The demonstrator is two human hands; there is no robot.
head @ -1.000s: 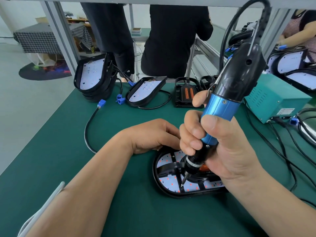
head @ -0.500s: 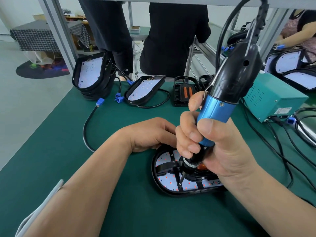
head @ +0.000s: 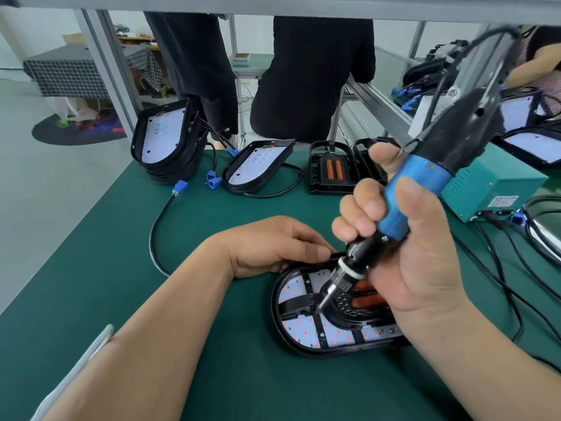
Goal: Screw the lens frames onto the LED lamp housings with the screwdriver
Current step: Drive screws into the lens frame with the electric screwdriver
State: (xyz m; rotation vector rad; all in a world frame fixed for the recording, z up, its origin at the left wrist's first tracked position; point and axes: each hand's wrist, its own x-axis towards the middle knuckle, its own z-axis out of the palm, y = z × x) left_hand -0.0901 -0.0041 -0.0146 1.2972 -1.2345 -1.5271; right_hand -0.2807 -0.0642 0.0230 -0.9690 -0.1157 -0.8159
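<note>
Over the green mat (head: pixel 121 268), right hand (head: pixel 422 268) grips screwdriver (head: pixel 416 189); box (head: pixel 491 186) label (head: pixel 502 201) illegible.

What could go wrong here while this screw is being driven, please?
1. The screwdriver is tilted; its bit could slip off the lens frame and scratch the LED board beside it.
2. The left hand grips the lamp housing close to the bit, so a slip might strike its fingers.
</note>
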